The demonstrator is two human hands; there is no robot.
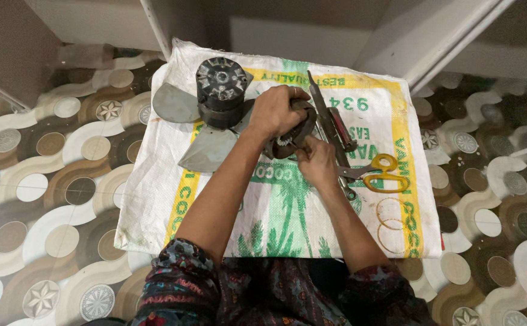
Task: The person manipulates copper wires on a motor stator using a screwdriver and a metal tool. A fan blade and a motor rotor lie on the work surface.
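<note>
My left hand (273, 111) grips the top of a dark round metal housing (290, 143) with a small toothed gear showing inside it. My right hand (315, 162) presses against the lower right side of that housing, fingers closed on it. Both hands work over a white woven sack (311, 229) spread on the floor. Just left of my left hand stands a black fan motor (220, 90) with grey blades (206, 150) spread out under it.
A long metal tool (322, 105), a red-handled tool (343, 130) and yellow-handled scissors (384, 174) lie on the sack right of my hands. Patterned floor tiles (52, 181) surround the sack. Pale furniture panels (311, 36) stand behind it.
</note>
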